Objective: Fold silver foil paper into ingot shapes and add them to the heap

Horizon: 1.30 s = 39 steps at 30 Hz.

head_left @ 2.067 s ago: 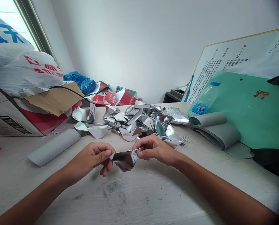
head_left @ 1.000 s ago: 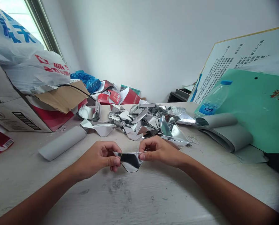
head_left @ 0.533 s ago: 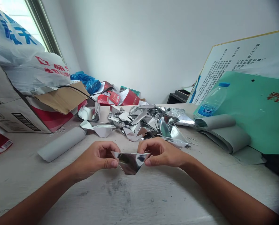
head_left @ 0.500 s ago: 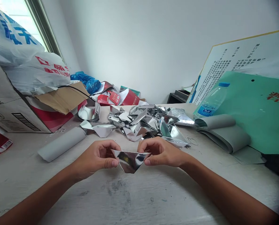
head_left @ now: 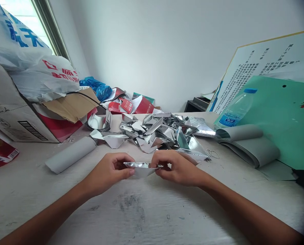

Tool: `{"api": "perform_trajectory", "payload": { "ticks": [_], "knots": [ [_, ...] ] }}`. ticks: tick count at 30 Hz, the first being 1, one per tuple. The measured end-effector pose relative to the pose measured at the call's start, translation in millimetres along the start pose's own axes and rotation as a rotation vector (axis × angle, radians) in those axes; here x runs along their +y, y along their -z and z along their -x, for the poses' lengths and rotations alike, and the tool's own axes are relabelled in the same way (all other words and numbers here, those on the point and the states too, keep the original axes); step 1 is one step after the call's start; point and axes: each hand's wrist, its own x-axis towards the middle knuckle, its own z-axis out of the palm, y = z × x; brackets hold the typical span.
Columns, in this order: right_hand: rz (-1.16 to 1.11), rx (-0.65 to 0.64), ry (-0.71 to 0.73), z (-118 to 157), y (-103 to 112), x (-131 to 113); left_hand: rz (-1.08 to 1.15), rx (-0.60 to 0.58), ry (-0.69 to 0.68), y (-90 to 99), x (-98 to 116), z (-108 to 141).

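Two hands, one folded silver piece (head_left: 143, 170), lower centre, held over the desk (head_left: 167, 217). Left hand (head_left: 108, 173): fingers clamped on the left tip. Right hand (head_left: 176, 168): fingers pinching the right end, one at the rim; cannot tell whether it reaches inside.

Just changed: half a second ago the shiny face stood flat to the viewer; now a pale face shows in front, the mouth parted above, silver within. Reads as the piece being opened and shaped, not finished.

Writing, near to far. Red packet (head_left: 0, 149), left edge: barcode. Silver pile (head_left: 154, 131), centre: none legible. Carton (head_left: 11, 119), left: barcode. Bottle (head_left: 237, 107), right: blue label, letters too small. Green board (head_left: 272, 122): red character, cut off. White bag (head_left: 31, 75), upper left: blue 天, red characters unclear. Placard (head_left: 244, 73), upper right: black columns, mostly illegible.
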Motion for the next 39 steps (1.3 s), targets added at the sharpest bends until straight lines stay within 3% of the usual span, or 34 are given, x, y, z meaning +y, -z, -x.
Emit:
{"api": "perform_trajectory", "payload": {
  "ticks": [8,16,27,35,39],
  "knots": [
    [0.008,-0.034,0.012,0,-3,-1,-0.121,0.034,-0.046,-4.1,5,0],
    [-0.11,-0.003,-0.096,2,-2,-4,-0.053,0.007,-0.007,-8.5,3,3],
    [-0.076,-0.014,-0.091,0,-7,1,-0.048,-0.03,0.042,-12.0,3,4],
    [-0.072,-0.003,-0.092,1,-8,-6,-0.195,-0.015,-0.06,-19.3,7,9],
    [-0.063,0.002,-0.089,1,-9,-9,-0.261,0.004,-0.048,-20.8,11,11]
  ]
}}
